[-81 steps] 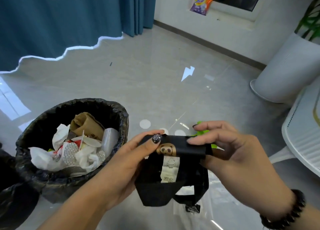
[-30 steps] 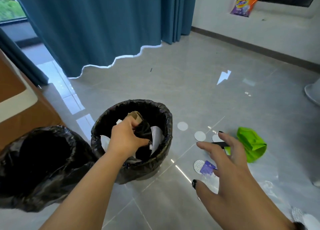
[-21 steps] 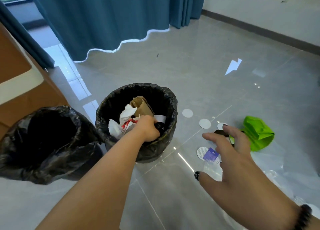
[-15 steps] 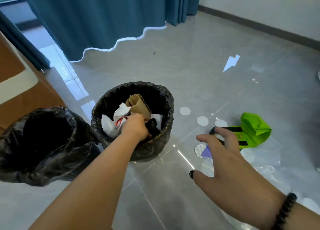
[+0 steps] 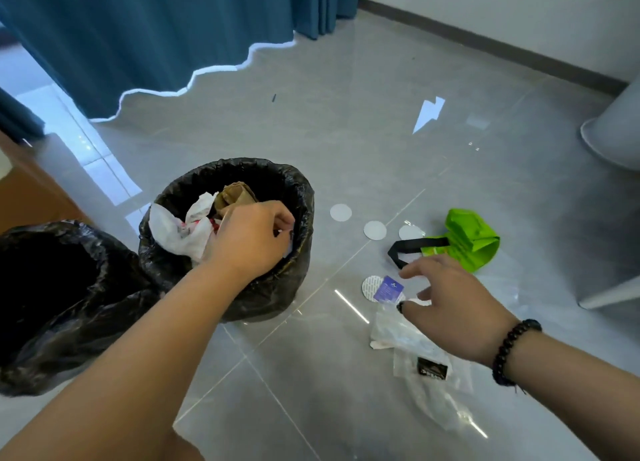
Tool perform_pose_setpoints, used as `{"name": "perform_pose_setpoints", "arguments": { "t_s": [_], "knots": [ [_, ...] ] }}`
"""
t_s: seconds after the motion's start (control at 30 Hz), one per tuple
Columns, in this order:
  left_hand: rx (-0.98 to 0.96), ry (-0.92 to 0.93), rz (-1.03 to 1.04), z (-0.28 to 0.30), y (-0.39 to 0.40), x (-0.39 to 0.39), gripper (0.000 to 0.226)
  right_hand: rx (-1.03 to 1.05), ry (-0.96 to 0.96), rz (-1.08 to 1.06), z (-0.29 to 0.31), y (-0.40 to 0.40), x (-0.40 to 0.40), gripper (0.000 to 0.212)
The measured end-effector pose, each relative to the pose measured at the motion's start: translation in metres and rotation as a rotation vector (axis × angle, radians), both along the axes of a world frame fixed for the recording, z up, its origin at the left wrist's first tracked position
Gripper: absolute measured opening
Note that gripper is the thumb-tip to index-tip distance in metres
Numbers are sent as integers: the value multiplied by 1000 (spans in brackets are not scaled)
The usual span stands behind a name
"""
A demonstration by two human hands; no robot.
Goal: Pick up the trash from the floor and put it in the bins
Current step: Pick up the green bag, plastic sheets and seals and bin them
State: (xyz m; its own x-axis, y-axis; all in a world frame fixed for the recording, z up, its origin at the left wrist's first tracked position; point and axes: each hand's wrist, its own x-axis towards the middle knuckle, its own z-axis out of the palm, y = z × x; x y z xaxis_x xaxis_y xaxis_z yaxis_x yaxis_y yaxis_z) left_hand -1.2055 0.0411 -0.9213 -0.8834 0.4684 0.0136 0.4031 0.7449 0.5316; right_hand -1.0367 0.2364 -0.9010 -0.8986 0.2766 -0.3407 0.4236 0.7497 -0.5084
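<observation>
My left hand (image 5: pixel 249 238) hangs over the black-lined bin (image 5: pixel 298 183), fingers curled down into the paper and plastic trash inside. The black bag it carried is hidden under the hand. My right hand (image 5: pixel 450 308) hovers low over the floor with fingers spread and relaxed, holding nothing. It sits just right of a purple packet (image 5: pixel 388 289) lying on a white disc, and above a clear plastic wrapper (image 5: pixel 415 349). A green bag (image 5: pixel 471 238) with a black strap lies beyond the right hand.
A second black-lined bin (image 5: pixel 69 322) stands left of the first, touching it. White discs (image 5: pixel 340 212) lie in a row on the grey tiles. A blue curtain (image 5: pixel 156 37) hangs at the back, a white planter base (image 5: pixel 616 141) at the right edge.
My left hand carried the black bag to the bin and pushed it in among the trash. My right hand let go of the bag and dropped lower toward the litter on the floor.
</observation>
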Motion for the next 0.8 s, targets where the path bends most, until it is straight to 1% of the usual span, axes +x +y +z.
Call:
{"name": "perform_pose_setpoints", "arguments": {
  "t_s": [0.07, 0.17, 0.3, 0.4, 0.5, 0.53, 0.6, 0.7, 0.77, 0.8],
  "knots": [
    [-20, 3, -65, 4, 15, 12, 19, 50, -55, 2, -15, 17, -8, 31],
    [-19, -32, -185, 3, 35, 32, 17, 145, -155, 14, -38, 37, -17, 30],
    [-83, -95, -320, -13, 49, 50, 17, 262, -331, 153, -81, 48, -12, 34],
    [-176, -140, -402, -30, 54, 58, 18, 279, -429, 201, -119, 50, 5, 37],
    [-215, -198, -426, -40, 55, 59, 18, 314, -524, 211, -152, 48, 23, 39],
    [-218, -210, -431, -43, 56, 60, 18, 331, -526, 195, -163, 47, 28, 38],
    [-226, -228, -433, -47, 57, 60, 17, 370, -461, 140, -184, 44, 31, 39],
    [-243, -265, -443, -54, 59, 61, 18, 439, -339, 120, -215, 46, 29, 57],
    [-245, -283, -449, -57, 62, 62, 18, 453, -333, 112, -231, 49, 26, 67],
    [-245, -289, -450, -58, 63, 63, 18, 438, -345, 100, -234, 50, 25, 68]
  ]
}}
